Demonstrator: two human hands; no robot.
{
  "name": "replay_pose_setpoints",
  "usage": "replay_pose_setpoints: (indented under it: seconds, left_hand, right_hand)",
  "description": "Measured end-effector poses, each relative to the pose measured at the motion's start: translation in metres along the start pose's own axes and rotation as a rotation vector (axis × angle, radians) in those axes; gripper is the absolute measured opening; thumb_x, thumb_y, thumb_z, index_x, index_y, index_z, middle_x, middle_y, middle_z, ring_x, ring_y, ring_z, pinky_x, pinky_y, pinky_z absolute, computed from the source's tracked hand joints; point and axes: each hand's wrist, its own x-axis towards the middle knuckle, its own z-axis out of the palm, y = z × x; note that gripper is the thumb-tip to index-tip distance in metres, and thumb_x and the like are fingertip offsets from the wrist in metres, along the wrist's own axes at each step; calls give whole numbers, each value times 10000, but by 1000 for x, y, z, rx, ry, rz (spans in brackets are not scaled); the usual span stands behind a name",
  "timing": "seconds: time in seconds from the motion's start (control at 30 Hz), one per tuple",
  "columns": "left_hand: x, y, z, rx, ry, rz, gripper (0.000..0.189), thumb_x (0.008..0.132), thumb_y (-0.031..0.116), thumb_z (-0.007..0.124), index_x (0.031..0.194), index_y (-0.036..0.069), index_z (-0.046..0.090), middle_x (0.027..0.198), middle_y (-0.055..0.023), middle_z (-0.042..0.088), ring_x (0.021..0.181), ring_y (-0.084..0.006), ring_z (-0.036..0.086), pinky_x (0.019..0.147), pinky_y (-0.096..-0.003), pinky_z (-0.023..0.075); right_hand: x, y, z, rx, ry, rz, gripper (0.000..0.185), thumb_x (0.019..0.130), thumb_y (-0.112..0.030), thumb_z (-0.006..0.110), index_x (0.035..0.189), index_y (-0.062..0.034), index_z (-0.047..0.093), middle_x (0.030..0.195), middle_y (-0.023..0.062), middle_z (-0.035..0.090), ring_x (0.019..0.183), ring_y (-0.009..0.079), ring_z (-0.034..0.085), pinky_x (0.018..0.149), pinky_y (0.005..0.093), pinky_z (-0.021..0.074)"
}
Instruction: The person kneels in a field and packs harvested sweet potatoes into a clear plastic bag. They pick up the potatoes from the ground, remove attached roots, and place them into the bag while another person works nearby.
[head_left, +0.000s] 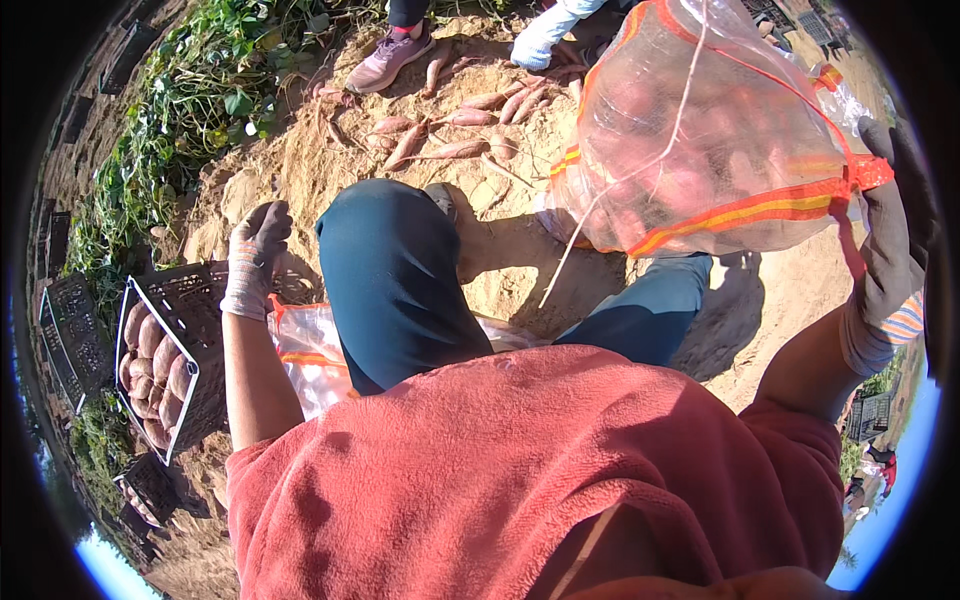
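Observation:
My right hand (885, 240), in a grey knitted glove with a striped cuff, is at the right, shut on the red strap at the edge of a see-through mesh bag (720, 157). The bag has orange and yellow bands, and blurred reddish sweet potatoes show through it. A thin pale string (600, 199) runs across its front. To the left, my gloved left hand (259, 240) is raised with its fingers curled, and nothing shows in it. Just below it, another see-through bag (311, 337) with orange edging lies partly behind my left leg.
Loose sweet potatoes (465, 118) lie on the dry soil ahead. Beyond them are another person's shoe (390, 60) and gloved hand (532, 49). A black plastic crate (196, 367) at the left holds sweet potatoes. Green vines (217, 82) border the soil. More crates (71, 330) stand farther left.

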Motion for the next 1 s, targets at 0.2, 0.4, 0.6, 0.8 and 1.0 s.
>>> replay_pose_setpoints:
  seconds: [0.2, 0.4, 0.6, 0.8, 1.0]
  left_hand:
    - [-60, -237, -80, 144, -136, -771, 129, 891, 236, 652, 827, 129, 617, 620, 52, 507, 526, -64, 443, 486, -231, 357]
    - [-43, -190, -57, 9, -34, -483, 147, 892, 219, 675, 929, 84, 630, 698, 43, 545, 549, -60, 454, 460, -216, 323]
    - [2, -202, -22, 82, -246, -252, 146, 919, 119, 582, 1045, 82, 647, 717, 84, 564, 539, -21, 446, 483, -187, 353]
    - [33, -281, -37, 117, -335, -257, 274, 882, 115, 648, 1129, -1, 622, 966, -28, 661, 840, -130, 600, 765, -268, 487]
    - [-21, -407, -86, 502, -423, -802, 387, 871, 387, 609, 1052, 48, 657, 891, -107, 661, 802, -184, 610, 715, -306, 477]
  right_hand:
    - [-27, -38, 25, 545, 87, -484, 388, 897, -378, 527, 953, 2, 477, 605, 57, 531, 488, 130, 499, 468, 278, 414]
    - [-57, -89, 100, 492, -621, -473, 220, 774, -148, 754, 978, -91, 696, 873, 73, 695, 792, 264, 660, 712, 370, 526]
    - [-80, -84, 159, 627, -839, -178, 226, 840, -195, 677, 1008, -47, 646, 878, 132, 668, 801, 326, 652, 719, 396, 520]
    - [-102, -70, 212, 464, -1071, 169, 274, 849, -122, 700, 1086, -4, 629, 953, 137, 691, 900, 221, 686, 813, 302, 531]
    - [-76, -77, 270, 504, -1210, 333, 169, 835, -104, 695, 944, 1, 619, 812, 105, 646, 743, 158, 616, 677, 294, 491]
